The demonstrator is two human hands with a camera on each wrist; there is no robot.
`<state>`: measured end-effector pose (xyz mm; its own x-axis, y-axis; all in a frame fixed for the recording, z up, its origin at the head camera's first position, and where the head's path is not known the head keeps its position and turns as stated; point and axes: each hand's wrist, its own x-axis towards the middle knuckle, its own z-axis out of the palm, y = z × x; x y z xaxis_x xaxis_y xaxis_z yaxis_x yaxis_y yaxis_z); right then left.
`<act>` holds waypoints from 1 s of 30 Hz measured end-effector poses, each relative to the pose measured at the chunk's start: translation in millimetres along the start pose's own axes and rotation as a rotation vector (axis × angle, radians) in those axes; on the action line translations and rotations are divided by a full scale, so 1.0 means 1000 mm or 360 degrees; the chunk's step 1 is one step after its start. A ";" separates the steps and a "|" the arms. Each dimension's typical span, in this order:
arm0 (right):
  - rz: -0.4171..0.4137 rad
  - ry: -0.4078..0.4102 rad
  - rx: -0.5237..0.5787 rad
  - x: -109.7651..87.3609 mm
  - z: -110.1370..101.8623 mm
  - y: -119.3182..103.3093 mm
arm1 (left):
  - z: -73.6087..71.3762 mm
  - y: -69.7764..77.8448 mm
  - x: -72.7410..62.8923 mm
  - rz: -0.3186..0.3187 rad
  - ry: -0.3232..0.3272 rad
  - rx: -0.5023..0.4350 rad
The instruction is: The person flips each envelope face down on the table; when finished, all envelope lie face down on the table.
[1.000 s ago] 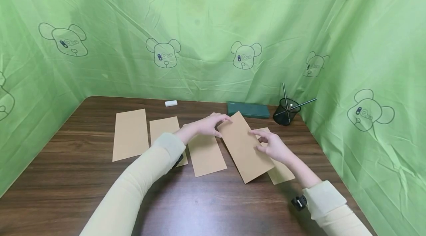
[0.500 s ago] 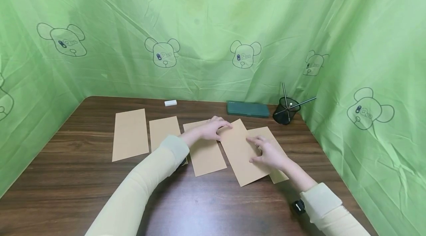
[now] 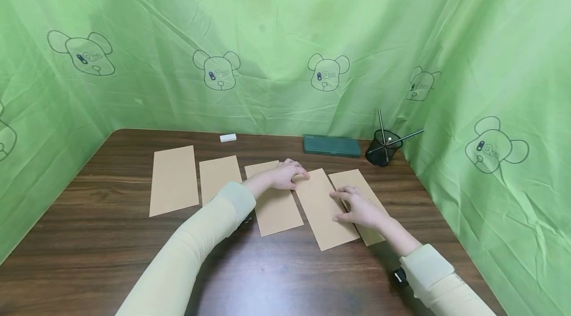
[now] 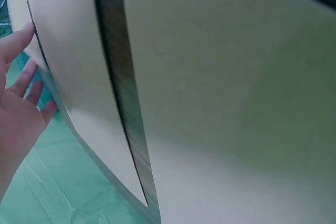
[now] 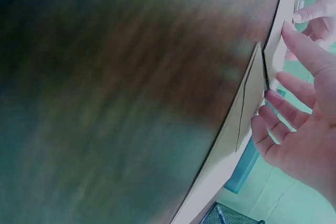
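Several brown kraft-paper envelopes lie in a row on the table. The fourth envelope (image 3: 317,207) from the left lies flat between both hands. My left hand (image 3: 282,176) touches its far left corner with thumb and index finger; in the left wrist view the fingers of that left hand (image 4: 23,85) are fairly straight. My right hand (image 3: 365,209) rests at its right side, thumb and fingertips on the paper, above the rightmost envelope (image 3: 366,188). Loosely spread fingers show on the right hand (image 5: 310,108) in the right wrist view. The left forearm crosses the third envelope (image 3: 281,214) and partly hides the second envelope (image 3: 220,173).
The leftmost envelope (image 3: 174,182) lies apart. Along the back edge of the wooden table (image 3: 267,276) are a white eraser-like block (image 3: 228,137), a dark green flat case (image 3: 331,146) and a black mesh pen holder (image 3: 381,153) with pens. A green curtain (image 3: 267,19) surrounds the table.
The fourth envelope has come down flat onto the table and shifted slightly left, uncovering more of the rightmost one. Both hands have lowered with it, moving a little toward the person.
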<state>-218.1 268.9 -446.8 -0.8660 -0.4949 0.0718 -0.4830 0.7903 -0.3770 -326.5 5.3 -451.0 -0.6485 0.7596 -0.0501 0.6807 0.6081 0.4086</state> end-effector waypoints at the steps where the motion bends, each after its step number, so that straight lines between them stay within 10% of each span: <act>1: -0.0002 -0.0012 -0.0004 0.000 0.000 0.000 | 0.000 0.000 -0.001 -0.0004 -0.0008 0.0001; 15: -0.0107 0.0046 0.0026 -0.003 -0.011 0.013 | -0.002 0.009 0.001 -0.0034 -0.0022 0.0064; 30: -0.0189 0.0044 0.0055 -0.037 -0.041 0.059 | 0.012 0.052 0.025 -0.0001 0.0095 -0.0056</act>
<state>-219.7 348.3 -434.0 -0.8062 -0.5740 0.1432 -0.5782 0.7134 -0.3958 -303.2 58.9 -441.9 -0.6688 0.7435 0.0033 0.6686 0.5994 0.4402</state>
